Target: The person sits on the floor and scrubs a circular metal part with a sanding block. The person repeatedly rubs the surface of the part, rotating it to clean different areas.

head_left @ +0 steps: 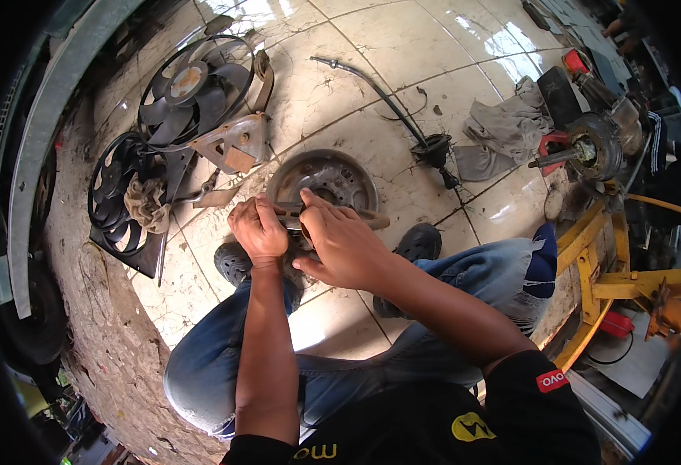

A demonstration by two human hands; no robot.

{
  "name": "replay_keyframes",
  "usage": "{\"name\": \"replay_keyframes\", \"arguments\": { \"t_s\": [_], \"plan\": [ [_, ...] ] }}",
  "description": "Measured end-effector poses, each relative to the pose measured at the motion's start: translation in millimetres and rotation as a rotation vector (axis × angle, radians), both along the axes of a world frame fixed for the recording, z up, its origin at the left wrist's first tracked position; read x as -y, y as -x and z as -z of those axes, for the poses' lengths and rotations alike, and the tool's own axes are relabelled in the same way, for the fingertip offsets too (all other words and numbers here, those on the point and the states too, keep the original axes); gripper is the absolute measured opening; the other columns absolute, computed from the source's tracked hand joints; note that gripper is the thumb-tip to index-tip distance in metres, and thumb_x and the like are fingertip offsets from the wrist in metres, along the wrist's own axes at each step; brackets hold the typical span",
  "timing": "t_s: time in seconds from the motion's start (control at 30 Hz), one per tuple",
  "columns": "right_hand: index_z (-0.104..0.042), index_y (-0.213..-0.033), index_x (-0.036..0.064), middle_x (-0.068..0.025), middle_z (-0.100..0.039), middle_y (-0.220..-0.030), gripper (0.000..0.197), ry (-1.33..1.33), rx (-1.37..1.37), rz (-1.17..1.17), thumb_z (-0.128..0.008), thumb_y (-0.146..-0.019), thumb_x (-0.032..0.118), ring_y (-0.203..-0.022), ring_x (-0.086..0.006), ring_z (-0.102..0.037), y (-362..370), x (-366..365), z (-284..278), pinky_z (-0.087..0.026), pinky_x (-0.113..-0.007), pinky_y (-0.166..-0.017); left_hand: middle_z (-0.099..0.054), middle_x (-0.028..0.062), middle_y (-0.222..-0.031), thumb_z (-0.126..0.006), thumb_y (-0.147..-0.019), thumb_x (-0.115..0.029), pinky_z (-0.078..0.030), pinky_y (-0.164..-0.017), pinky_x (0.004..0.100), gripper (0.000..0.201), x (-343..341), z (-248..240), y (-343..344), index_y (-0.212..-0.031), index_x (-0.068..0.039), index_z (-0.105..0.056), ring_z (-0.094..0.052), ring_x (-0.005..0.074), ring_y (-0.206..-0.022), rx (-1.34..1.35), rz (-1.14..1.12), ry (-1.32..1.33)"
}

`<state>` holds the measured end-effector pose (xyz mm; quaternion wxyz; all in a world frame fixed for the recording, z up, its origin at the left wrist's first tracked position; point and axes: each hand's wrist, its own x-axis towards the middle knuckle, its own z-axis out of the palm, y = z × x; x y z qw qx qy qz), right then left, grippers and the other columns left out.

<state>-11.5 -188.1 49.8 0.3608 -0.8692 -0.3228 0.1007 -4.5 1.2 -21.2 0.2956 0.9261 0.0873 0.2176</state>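
In the head view, looking down past jeans-clad knees: grasping a rusty curved part with the left hand and the right hand together, over the tiled floor. Clenched into a fist on the left, around what seems to be the inner end; laid over the top on the right, with fingers across and thumb spread back toward the body; too covered to tell how firmly pinched. Running crosswise, long axis roughly from left to right, through both hands and out past the right one; so nearer to the right hand at the bare end. Between the hands, a narrow grey edge, impossible to say whether of the same piece. Straight beyond the hands, away from the body, a round metal dish, lying hollow side up on the floor, near rim partly hidden by the fingers. Overlapping there from this angle, with contact or clearance not to be told. Just outside the hands, a dark left shoe and a dark right shoe. Beyond and left of the hands, a large fan; beyond and right, a black rod with a rubber boot; farther right, a yellow stand.
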Motion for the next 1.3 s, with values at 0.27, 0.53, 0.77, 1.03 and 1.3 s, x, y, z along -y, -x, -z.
{"name": "replay_keyframes", "arguments": {
  "t_s": [0.27, 0.53, 0.77, 1.03, 1.3],
  "plan": [
    [-0.035, -0.146, -0.0053, -0.0259, -0.042, -0.149, 0.086, 0.054, 0.167, 0.024, -0.076, -0.081, 0.033, -0.141, -0.0422, -0.038, 16, 6, 7, -0.029, -0.056, -0.114, -0.068, 0.0137, -0.069, -0.046, -0.097, -0.024, -0.042, -0.083, 0.0441, 0.043, 18, -15, -4, -0.063, -0.007, -0.066, -0.063, 0.0349, -0.076, -0.095, -0.065, -0.006],
    [-0.030, -0.151, -0.0050, -0.0249, -0.040, -0.151, 0.090, 0.055, 0.147, 0.034, -0.073, -0.083, 0.037, -0.146, -0.0399, -0.031, 2, 6, 10, -0.023, -0.055, -0.118, -0.068, 0.0206, -0.073, -0.048, -0.096, -0.024, -0.043, -0.082, 0.0492, 0.039, 24, -13, -5, -0.072, -0.002, -0.070, -0.065, 0.0386, -0.077, -0.154, -0.174, -0.076],
    [-0.035, -0.148, -0.0075, -0.0257, -0.040, -0.152, 0.075, -0.024, 0.146, 0.157, -0.050, -0.100, 0.048, -0.148, -0.0401, -0.026, -16, 5, 25, -0.017, -0.059, -0.119, -0.072, 0.0240, -0.087, -0.042, -0.099, -0.032, -0.044, -0.089, 0.0489, 0.048, 37, -37, -16, -0.078, -0.002, -0.074, -0.068, 0.0391, -0.087, -0.389, -0.255, -0.071],
    [-0.051, -0.139, -0.0025, -0.0256, -0.050, -0.143, 0.047, -0.107, 0.261, 0.163, -0.041, -0.105, 0.029, -0.141, -0.0371, -0.041, -22, 4, 24, -0.027, -0.052, -0.117, -0.072, 0.0244, -0.090, -0.043, -0.097, -0.035, -0.044, -0.097, 0.0479, 0.048, 36, -48, -21, -0.086, -0.003, -0.076, -0.069, 0.0404, -0.091, -0.498, -0.278, -0.054],
    [-0.053, -0.133, -0.0005, -0.0242, -0.055, -0.137, 0.036, -0.139, 0.199, 0.302, -0.051, -0.099, 0.012, -0.134, -0.0412, -0.047, -37, 12, 38, -0.034, -0.051, -0.112, -0.072, 0.0239, -0.089, -0.044, -0.094, -0.037, -0.046, -0.097, 0.0445, 0.046, 37, -68, -19, -0.090, -0.006, -0.077, -0.070, 0.0405, -0.089, -0.577, -0.171, -0.024]
  ]
}}
